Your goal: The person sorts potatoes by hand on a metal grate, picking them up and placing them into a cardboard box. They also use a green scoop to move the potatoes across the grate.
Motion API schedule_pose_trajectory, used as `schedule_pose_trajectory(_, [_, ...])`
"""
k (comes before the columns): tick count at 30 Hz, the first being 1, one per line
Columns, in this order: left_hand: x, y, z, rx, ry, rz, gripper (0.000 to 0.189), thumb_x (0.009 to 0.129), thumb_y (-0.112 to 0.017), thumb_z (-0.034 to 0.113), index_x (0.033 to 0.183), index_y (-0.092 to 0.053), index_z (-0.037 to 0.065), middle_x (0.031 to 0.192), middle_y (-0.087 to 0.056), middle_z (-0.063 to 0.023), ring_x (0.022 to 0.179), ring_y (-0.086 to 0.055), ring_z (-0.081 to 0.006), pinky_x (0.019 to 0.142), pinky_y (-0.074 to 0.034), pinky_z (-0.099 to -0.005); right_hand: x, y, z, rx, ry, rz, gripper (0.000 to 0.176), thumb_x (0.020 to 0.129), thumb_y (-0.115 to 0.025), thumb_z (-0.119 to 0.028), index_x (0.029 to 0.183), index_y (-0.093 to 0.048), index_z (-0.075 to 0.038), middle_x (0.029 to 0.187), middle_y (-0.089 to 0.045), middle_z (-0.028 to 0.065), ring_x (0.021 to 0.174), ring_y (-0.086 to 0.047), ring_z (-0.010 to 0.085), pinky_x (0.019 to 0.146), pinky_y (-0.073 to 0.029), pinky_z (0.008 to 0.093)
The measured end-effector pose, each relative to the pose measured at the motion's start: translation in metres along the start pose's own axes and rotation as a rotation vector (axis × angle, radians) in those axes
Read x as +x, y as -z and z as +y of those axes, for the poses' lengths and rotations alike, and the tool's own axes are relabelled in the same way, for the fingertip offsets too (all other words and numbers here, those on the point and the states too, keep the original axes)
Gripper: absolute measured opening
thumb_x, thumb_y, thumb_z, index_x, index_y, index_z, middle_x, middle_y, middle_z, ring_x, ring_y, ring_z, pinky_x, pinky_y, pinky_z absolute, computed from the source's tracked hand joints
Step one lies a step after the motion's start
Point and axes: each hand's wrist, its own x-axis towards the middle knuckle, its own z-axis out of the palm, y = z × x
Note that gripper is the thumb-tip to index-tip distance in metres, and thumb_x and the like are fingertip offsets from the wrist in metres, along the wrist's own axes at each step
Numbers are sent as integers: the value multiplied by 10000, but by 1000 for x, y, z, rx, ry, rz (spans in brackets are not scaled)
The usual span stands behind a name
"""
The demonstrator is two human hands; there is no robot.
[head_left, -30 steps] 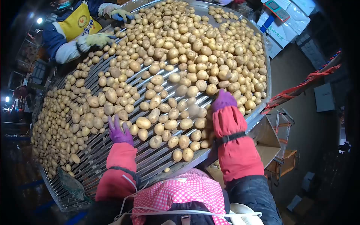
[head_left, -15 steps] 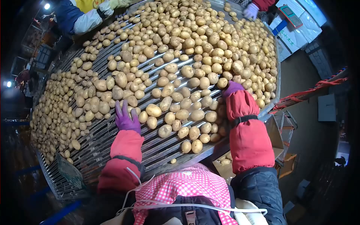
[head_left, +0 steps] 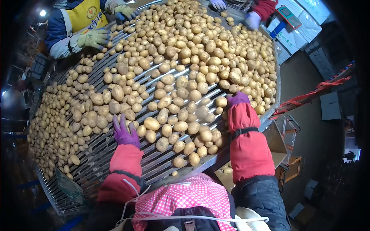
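Note:
My left hand [head_left: 125,133], in a purple glove, has its fingers spread and lies at the edge of a group of potatoes [head_left: 151,123] on the slatted metal rack [head_left: 154,165]. Its fingertips are beside the potatoes and it holds nothing. My right hand [head_left: 238,98], also in a purple glove, is on the right side of the rack, close to a single potato [head_left: 221,101]. Its fingers are mostly hidden behind the back of the hand and the red sleeve [head_left: 252,154]. Between my hands, loose potatoes lie over the slats.
A large heap of potatoes [head_left: 216,42] covers the rack's far right. Across from me are a co-worker's gloved hand [head_left: 93,38] and another person's hand [head_left: 253,20]. A cardboard box [head_left: 223,177] with potatoes sits below the right edge. A red-wrapped bar [head_left: 316,92] juts in at right.
The camera view has shifted slightly. The co-worker's gloved hands at top left now show spread over the potatoes, and another hand appears at the top. My left hand remains open.

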Motion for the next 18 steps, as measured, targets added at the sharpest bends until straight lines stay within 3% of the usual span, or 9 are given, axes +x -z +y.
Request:
schedule_pose_trajectory(3, [-1,-1,-3,10,-1,-1,530,915,-559,230,1411,-418,109,1502,-297,-232,1318,-380,-436,1038,-348,-542,11,13,-17,23,-1,-89,254,858,-638,-296,954,-657,-62,787,-668,82,690,-649,241,648,-512,338])
schedule_pose_trajectory(5, [0,-1,-3,5,5,-9,536,912,-561,239,1411,-419,108,1501,-298,-232,1318,-379,-436,1041,-345,-542,17,21,-19,278,-26,-151,262,866,-640,-301,962,-656,-57,777,-660,71,671,-643,233,619,-509,330])
schedule_pose_trajectory(7, [0,1,0,-5,24,-17,542,909,-562,249,1412,-419,104,1499,-302,-231,1320,-377,-435,1045,-341,-541,18,12,3,964,21,-266,357,856,-674,-341,1050,-625,-46,764,-610,28,584,-578,168,535,-473,289])
schedule_pose_trajectory(9, [0,1,-2,-4,3,-3,547,906,-565,254,1410,-420,99,1496,-307,-232,1321,-377,-434,1049,-337,-540,-19,24,-25,1481,-233,-336,396,846,-687,-345,1110,-599,-63,828,-606,31,640,-551,134,494,-453,236])
schedule_pose_trajectory(10, [0,1,-3,-3,-10,1,549,905,-566,257,1409,-421,96,1495,-310,-233,1321,-378,-433,1051,-335,-539,-17,22,-26,1674,-184,-307,367,850,-682,-334,1096,-601,-73,845,-607,36,671,-555,130,478,-438,216])
schedule_pose_trajectory(13, [1,2,-1,4,12,-18,541,904,-563,256,1402,-431,90,1490,-315,-236,1324,-375,-435,1052,-335,-539,2,21,-57,1335,-125,-246,357,884,-634,-329,1151,-601,-95,946,-643,70,719,-567,124,480,-427,207])
schedule_pose_trajectory(14, [1,2,-1,7,15,-12,539,904,-563,254,1400,-432,90,1490,-315,-237,1323,-375,-435,1051,-336,-539,35,-2,-50,1032,2,-234,407,854,-661,-320,1168,-603,-67,1028,-669,138,793,-613,165,557,-503,274])
schedule_pose_trajectory(16, [1,2,0,9,12,-8,535,903,-562,251,1397,-435,90,1489,-315,-239,1323,-374,-437,1049,-339,-538,47,-26,-94,-75,150,166,378,778,-688,-267,1080,-645,-45,1065,-667,180,986,-660,327,835,-545,396])
schedule_pose_trajectory(18, [3,1,-1,21,-4,-6,531,905,-561,247,1396,-435,89,1488,-316,-239,1322,-375,-440,1047,-341,-538,33,-19,-144,-172,90,2,298,834,-613,-211,1094,-639,-68,1079,-668,194,999,-637,380,880,-512,412])
